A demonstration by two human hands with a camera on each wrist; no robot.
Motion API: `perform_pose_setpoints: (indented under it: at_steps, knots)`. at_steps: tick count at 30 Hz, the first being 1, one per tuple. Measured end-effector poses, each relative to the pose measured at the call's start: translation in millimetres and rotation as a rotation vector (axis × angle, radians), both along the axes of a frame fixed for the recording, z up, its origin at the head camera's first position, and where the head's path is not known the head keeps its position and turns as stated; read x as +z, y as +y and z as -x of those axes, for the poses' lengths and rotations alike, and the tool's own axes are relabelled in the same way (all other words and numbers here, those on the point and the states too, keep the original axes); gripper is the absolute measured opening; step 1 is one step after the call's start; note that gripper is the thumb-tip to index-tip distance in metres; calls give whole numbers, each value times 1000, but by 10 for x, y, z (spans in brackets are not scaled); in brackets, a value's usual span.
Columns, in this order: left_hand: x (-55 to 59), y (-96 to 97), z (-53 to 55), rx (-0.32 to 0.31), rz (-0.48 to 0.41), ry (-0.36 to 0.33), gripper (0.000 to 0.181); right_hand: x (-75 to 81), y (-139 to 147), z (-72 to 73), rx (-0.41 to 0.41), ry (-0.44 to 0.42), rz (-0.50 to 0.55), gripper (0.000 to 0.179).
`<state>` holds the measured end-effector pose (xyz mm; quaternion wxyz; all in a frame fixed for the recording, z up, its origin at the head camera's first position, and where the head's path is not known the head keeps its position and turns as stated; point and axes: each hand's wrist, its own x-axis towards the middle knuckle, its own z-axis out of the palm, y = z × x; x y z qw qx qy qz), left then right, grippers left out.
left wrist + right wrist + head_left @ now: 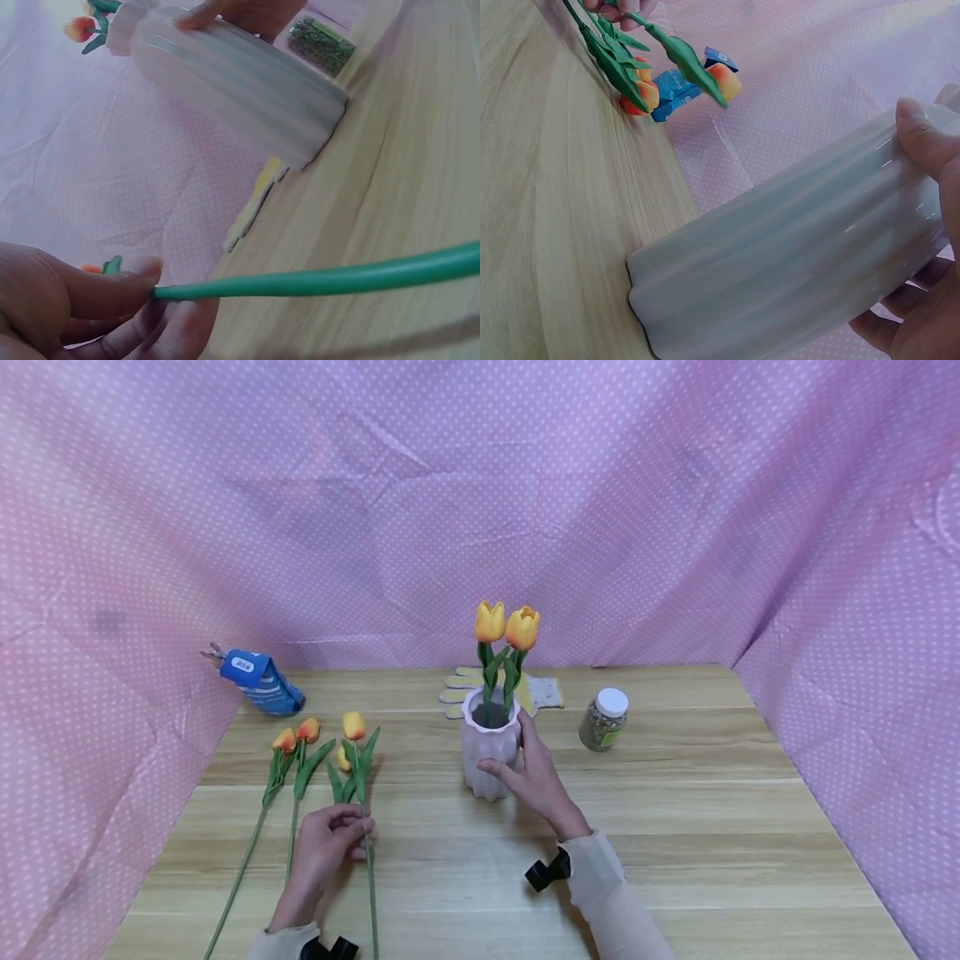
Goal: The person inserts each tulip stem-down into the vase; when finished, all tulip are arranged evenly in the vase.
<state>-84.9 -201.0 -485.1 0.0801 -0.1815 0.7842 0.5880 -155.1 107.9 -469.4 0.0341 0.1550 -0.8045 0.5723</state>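
Got left hand (330, 843) pinching one tulip (362, 768) by stem, right hand (536, 772) gripping fluted vase (487, 762), upright on table (712, 843). Looks like pick-up step to me; next move probably wants stem tip above vase mouth. I count six tulips: two in vase, one pinched, three lying left. One white-capped jar (603, 725).

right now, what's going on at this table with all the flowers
A person is handling tulips and a vase. The left hand pinches one tulip by its stem, while the right hand holds the vase, which stands on the table. Two tulips are already in it; more tulips lie to the left. A jar stands to the right and a glove lies behind the vase.
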Motion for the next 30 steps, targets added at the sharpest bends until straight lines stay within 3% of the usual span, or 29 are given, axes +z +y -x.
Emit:
perform_pose_setpoints:
  at_steps: [11,16,19,23,30]
  knots:
    - [7,-14,10,79,-178,16,28,2,-8,12,2,-6,7,96]
    - [-12,-12,8,116,-281,52,16,7,-9,8,1,-13,11,96]
    - [-31,-11,-3,140,-363,85,22,9,-7,8,-4,-6,6,95]
    - [-56,-10,-22,127,-458,142,28,10,-5,6,-1,-7,9,95]
    - [-77,-7,-52,111,-565,221,24,14,-5,-2,5,-20,13,95]
